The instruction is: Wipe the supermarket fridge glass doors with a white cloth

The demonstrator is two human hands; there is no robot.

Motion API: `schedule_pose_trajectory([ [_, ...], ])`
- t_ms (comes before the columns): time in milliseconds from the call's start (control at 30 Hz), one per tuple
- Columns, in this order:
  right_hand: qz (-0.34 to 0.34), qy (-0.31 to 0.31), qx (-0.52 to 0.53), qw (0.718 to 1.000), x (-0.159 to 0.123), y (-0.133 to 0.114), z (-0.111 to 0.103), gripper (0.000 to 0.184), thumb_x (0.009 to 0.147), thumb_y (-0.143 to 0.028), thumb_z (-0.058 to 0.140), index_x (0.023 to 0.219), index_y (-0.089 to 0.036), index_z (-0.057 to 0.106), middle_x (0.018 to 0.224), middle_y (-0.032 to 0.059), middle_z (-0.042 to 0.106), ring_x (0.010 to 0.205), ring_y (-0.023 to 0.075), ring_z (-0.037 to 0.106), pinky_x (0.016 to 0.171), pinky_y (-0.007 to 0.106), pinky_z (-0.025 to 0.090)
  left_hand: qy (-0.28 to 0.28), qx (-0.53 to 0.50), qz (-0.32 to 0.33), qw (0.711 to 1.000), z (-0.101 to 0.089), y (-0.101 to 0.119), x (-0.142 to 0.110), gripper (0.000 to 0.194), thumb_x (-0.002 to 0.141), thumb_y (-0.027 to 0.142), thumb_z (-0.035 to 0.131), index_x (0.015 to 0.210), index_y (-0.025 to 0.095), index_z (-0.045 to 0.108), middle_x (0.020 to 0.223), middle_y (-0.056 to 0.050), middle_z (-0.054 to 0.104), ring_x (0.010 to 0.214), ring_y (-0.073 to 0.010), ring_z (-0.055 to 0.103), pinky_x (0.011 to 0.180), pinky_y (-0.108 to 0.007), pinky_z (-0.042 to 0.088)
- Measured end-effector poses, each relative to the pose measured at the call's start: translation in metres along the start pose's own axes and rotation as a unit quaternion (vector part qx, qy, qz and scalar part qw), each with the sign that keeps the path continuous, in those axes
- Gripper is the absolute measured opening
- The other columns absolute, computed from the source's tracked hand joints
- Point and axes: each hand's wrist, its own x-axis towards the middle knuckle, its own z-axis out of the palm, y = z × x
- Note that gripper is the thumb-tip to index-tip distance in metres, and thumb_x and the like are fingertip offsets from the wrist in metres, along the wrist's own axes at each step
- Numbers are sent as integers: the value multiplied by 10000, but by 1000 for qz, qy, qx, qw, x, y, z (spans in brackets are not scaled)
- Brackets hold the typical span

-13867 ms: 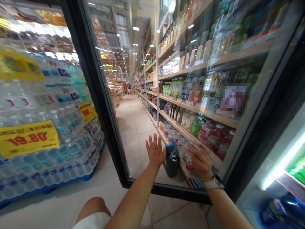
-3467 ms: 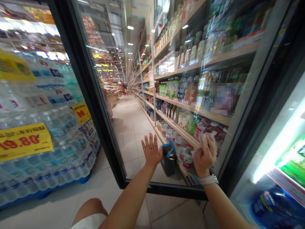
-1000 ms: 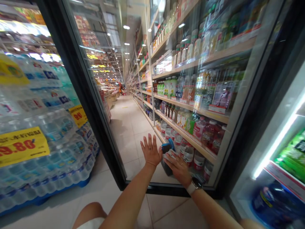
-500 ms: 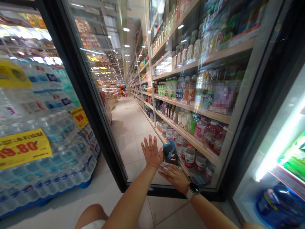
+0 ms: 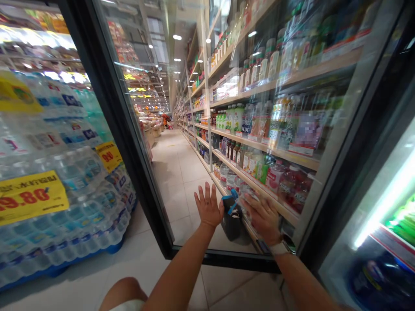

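Note:
The black-framed glass door [image 5: 181,185] of a cooler stands swung out in front of me. My left hand [image 5: 208,209] rests with its palm against the lower glass, fingers spread and nothing in them. To its right, my right hand [image 5: 262,216] presses a thin whitish cloth [image 5: 241,199] against the pane; the hand is slightly blurred and covers most of the cloth. A watch is on that wrist. Through the glass between my hands shows a dark bucket [image 5: 231,226] with a blue rim or handle.
Shelves of bottled drinks [image 5: 238,119] are seen through the glass on the right. Shrink-wrapped bottle packs [image 5: 81,172] with yellow price signs [image 5: 35,196] are stacked on the left. Beside me at right is the lit cooler interior, with a blue bottle pack [image 5: 378,276]. A person [image 5: 166,121] is far down the aisle.
My right hand has slid up and to the right across the glass with the whitish cloth, uncovering more of the bucket behind. My left hand stays nearly in place.

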Motion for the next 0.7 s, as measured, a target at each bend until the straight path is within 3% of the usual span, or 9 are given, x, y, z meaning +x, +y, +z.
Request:
schedule_pose_trajectory([
  [233, 191, 151, -49, 969, 9, 35, -10, 439, 855, -79, 400, 1190, -236, 638, 1284, 91, 610, 1345, 285, 410, 1100, 615, 277, -7, -13, -3, 1000, 1, 0, -2, 752, 861, 296, 500, 1501, 156, 129, 1549, -170, 190, 1440, -336, 109, 1148, -602, 137],
  [400, 306, 238, -30, 921, 16, 46, -18, 514, 800, -75, 387, 1260, -162, 600, 1363, 140, 538, 1335, 316, 417, 1084, 634, 293, 4, -8, 4, 1000, 0, 1, 0, 755, 860, 288, 493, 1501, 146, 120, 1550, -169, 177, 1441, -334, 89, 1150, -598, 132],
  [567, 311, 269, -17, 911, 23, 51, -28, 587, 782, -92, 423, 1363, -137, 500, 1417, 148, 478, 1345, 316, 401, 1092, 582, 323, 3, -8, 2, 1000, -1, 1, -1, 757, 860, 283, 493, 1501, 142, 117, 1547, -171, 182, 1442, -328, 84, 1150, -599, 128],
  [700, 292, 224, -2, 930, 22, 41, -23, 538, 874, -141, 419, 1412, -139, 429, 1455, 166, 425, 1352, 314, 390, 1081, 581, 343, -9, -2, -6, 1000, -1, 1, -3, 746, 859, 291, 493, 1500, 156, 134, 1546, -170, 195, 1437, -338, 117, 1149, -602, 132],
])
